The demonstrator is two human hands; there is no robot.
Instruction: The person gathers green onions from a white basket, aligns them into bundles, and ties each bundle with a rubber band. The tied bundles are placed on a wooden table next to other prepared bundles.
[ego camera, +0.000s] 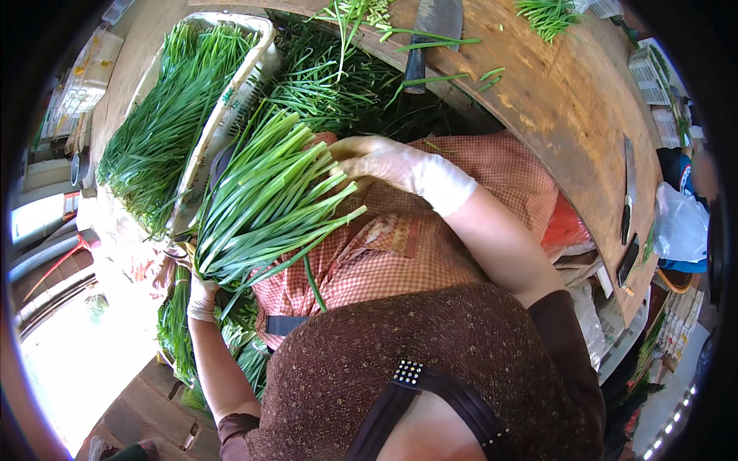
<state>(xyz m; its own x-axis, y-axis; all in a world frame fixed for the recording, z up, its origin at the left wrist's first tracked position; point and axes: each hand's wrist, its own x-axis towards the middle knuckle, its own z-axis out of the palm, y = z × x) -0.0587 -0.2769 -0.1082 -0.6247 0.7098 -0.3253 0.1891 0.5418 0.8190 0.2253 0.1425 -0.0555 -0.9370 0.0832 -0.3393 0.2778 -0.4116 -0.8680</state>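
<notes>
A large bunch of flat green garlic chives point(271, 201) lies across my lap, its pale cut ends fanned toward the upper right. My left hand point(200, 282), in a thin glove, grips the leafy end at the lower left; the leaves hide most of its fingers. Beside the cut ends is my right hand point(375, 161), also in a thin pale glove. Its fingers are apart and curved, slightly blurred, with nothing visible in them; whether they touch the stalk ends I cannot tell. Beneath the bunch is a red checked apron point(369, 253).
A white plastic crate point(253, 29) packed with chives stands at upper left. Loose greens point(328, 86) lie under the edge of the wooden table point(553, 109). On that table are a cleaver point(438, 23), a long knife point(629, 184) and a dark phone-like object point(628, 260). More bundles point(179, 334) sit below my left arm.
</notes>
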